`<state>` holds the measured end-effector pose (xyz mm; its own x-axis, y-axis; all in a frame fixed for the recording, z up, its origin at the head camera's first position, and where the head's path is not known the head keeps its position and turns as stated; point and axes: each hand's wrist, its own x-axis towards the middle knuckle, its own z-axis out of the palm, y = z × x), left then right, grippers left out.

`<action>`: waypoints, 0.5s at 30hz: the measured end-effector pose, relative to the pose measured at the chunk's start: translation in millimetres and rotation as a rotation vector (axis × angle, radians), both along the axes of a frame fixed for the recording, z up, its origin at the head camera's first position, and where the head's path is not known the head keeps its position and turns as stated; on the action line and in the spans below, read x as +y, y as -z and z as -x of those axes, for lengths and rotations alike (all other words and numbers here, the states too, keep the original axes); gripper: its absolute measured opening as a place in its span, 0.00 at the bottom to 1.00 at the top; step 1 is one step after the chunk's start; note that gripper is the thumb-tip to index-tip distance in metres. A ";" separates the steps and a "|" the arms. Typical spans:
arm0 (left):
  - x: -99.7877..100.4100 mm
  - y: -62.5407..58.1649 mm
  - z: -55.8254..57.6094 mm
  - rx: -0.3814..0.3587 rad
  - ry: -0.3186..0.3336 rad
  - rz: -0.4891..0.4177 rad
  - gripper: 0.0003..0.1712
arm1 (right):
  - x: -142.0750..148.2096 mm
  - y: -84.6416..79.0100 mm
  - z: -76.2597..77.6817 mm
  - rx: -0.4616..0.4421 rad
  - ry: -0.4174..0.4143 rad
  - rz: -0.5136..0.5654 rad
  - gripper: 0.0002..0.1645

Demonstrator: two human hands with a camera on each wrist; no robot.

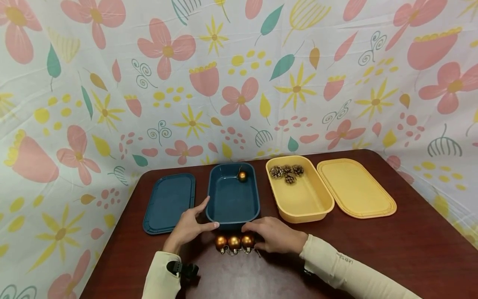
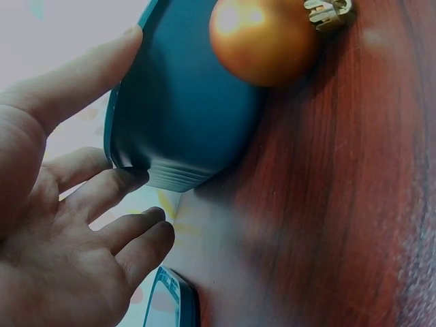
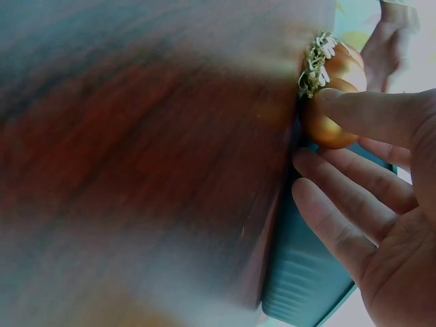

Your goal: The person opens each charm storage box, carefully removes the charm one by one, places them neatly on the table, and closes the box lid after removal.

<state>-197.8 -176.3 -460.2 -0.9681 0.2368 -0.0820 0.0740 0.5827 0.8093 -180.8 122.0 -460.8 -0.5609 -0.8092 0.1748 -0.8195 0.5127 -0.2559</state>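
My left hand [image 1: 189,226] is at the near left corner of a blue plastic container [image 1: 232,226]. In the left wrist view its thumb touches the rim and fingertips meet the side wall; the other fingers are loose. Three copper-gold Christmas baubles [image 1: 234,242] lie in a row before the container, metal caps toward me. My right hand [image 1: 277,235] pinches the rightmost bauble [image 3: 325,126], thumb near its cap and index finger partly hidden behind it. The remaining right fingers lie along the container's front wall. Another bauble [image 1: 242,176] sits inside the container near its far right corner.
A blue lid [image 1: 169,203] lies left of the blue container. To the right stands a yellow container [image 1: 304,199] with several pine cones [image 1: 290,178] at its far end, and a yellow lid [image 1: 356,187] lies beside it. Behind the dark wooden table [image 1: 373,249] hangs a flowered cloth [image 1: 239,99].
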 end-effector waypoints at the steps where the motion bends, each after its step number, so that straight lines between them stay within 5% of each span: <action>1: -0.1 0.1 0.3 0.001 -0.001 0.002 0.55 | 0.0 -0.2 0.0 0.001 0.003 -0.001 0.28; 15: -1.5 -0.1 0.1 -0.001 0.010 -0.005 0.55 | 5.1 -7.1 -0.2 0.044 -0.012 0.006 0.25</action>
